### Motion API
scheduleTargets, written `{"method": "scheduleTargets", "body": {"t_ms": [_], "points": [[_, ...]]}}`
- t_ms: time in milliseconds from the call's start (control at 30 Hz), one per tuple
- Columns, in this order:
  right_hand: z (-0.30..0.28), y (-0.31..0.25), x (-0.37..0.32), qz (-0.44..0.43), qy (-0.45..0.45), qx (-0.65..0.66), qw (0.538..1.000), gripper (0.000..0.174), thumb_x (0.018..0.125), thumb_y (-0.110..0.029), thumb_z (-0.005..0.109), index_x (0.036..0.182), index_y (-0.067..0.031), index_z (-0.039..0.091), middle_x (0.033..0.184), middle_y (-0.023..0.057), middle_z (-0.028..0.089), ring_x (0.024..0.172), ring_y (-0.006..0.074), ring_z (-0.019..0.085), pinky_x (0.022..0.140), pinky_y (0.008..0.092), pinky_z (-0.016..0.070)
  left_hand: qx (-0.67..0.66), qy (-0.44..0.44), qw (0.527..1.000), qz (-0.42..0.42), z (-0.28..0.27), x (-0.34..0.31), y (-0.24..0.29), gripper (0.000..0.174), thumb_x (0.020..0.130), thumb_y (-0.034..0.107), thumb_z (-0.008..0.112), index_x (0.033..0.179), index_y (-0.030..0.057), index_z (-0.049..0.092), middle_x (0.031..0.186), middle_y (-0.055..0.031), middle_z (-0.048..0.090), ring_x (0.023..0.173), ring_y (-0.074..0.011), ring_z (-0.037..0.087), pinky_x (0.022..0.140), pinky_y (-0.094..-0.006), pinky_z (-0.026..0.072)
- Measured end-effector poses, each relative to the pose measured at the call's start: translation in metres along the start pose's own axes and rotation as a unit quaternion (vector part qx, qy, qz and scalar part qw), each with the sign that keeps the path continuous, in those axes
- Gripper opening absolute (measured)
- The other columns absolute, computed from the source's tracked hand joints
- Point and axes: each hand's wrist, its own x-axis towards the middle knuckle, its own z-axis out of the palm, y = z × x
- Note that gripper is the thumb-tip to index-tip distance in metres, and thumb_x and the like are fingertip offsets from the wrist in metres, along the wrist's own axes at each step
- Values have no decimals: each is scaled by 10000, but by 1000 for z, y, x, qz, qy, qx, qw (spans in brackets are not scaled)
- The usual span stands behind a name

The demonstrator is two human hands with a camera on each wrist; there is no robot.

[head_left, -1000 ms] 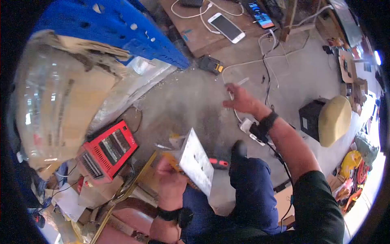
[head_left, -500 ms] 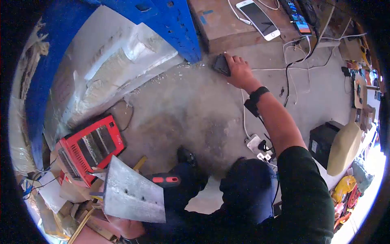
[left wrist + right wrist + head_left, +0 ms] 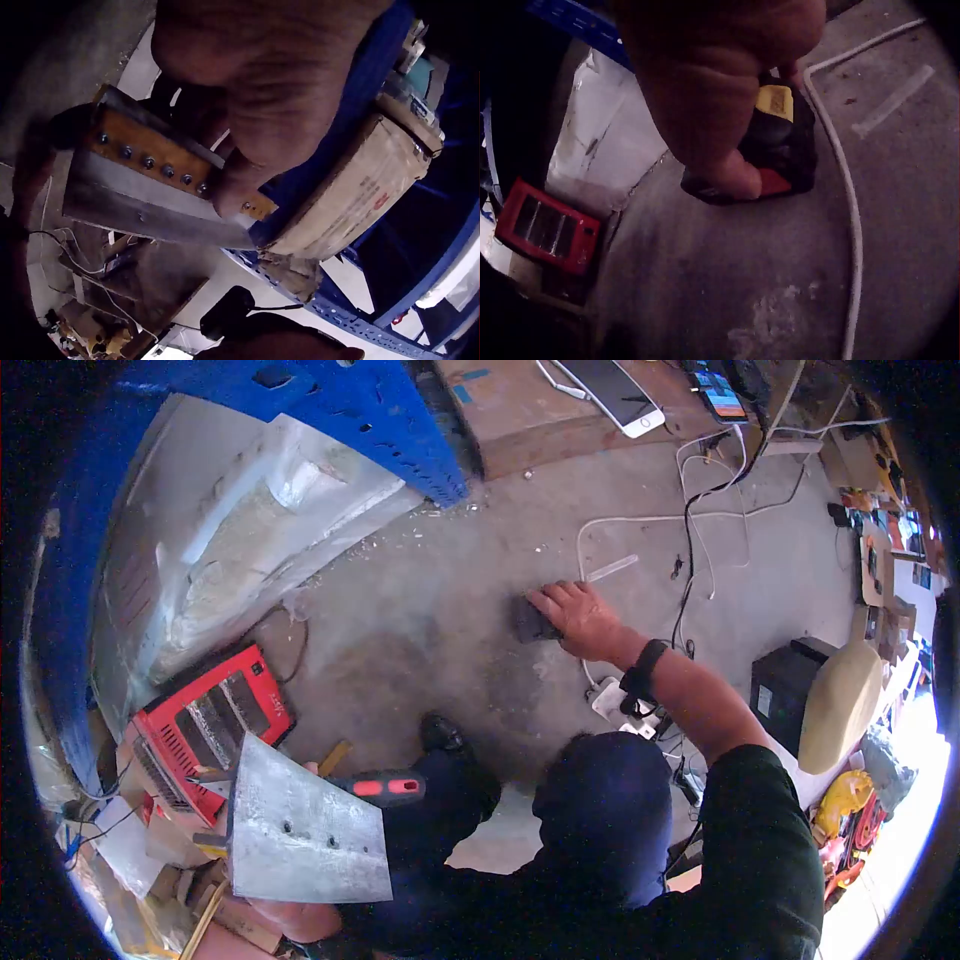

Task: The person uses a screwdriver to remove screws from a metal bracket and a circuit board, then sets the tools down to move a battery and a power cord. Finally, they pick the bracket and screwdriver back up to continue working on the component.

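In the head view my left hand [image 3: 300,920] is mostly hidden under a grey metal plate [image 3: 305,830] with several small dark holes. The left wrist view shows its fingers and thumb gripping the plate along an orange-yellow strip [image 3: 161,161] set with several screw heads. A red-and-black tool handle [image 3: 385,788] sticks out beyond the plate. Over the floor, my right hand [image 3: 588,622] grips a black power-tool battery pack [image 3: 801,161] from above. Its yellow latch [image 3: 775,103] shows beside the fingers in the right wrist view.
A red heater-like box [image 3: 215,725] stands at the left, by a blue metal upright [image 3: 370,420]. A power strip [image 3: 620,705] and white cable [image 3: 650,517] lie right of my right hand. Phones, including a white one [image 3: 615,395], rest on brown wood. A black box [image 3: 785,695] stands right.
My right hand reached to the battery pack near the brown wood, took hold of it and brought it back nearer me. The plate in my left hand swung leftward and shows its flat face.
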Motion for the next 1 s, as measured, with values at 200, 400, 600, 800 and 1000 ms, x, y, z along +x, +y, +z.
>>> {"method": "scheduleTargets", "body": {"t_ms": [200,400,600,800,1000], "points": [[12,-5,-3,-20,-23,10,999,839,670,-39,682,1449,-110,378,1269,133,540,1191,328,517,1025,458,396,-12,-4,1000,1,7,4,2,732,811,378,736,1357,-17,451,1328,-203,537,1142,-369,591,942,-503,525],[16,-4,5,-10,-21,-14,1000,848,671,-58,692,1453,-111,371,1295,133,520,1210,321,498,1036,461,386,-21,6,1000,-4,-20,-9,-2,745,796,373,749,1355,-19,451,1320,-203,540,1136,-368,593,938,-503,527],[-10,-13,10,26,-54,55,997,736,776,-231,729,1423,-96,403,1320,142,509,1259,339,469,1068,478,363,-56,-7,998,-9,-51,-2,-19,758,781,368,762,1353,-20,451,1313,-204,543,1131,-367,595,935,-502,529],[2,4,40,32,31,21,999,564,880,-409,629,1313,-66,517,1305,155,534,1245,346,485,1062,489,380,-67,13,998,-4,-42,-19,-16,771,766,362,775,1351,-22,451,1305,-204,547,1126,-367,597,931,-501,531],[-2,11,71,41,10,-1,999,545,900,-403,603,1306,-51,513,1331,161,526,1251,343,484,1053,493,390,-78,26,997,-5,-33,-21,-13,785,751,357,788,1349,-24,451,1297,-205,550,1120,-366,598,927,-500,533]]}}
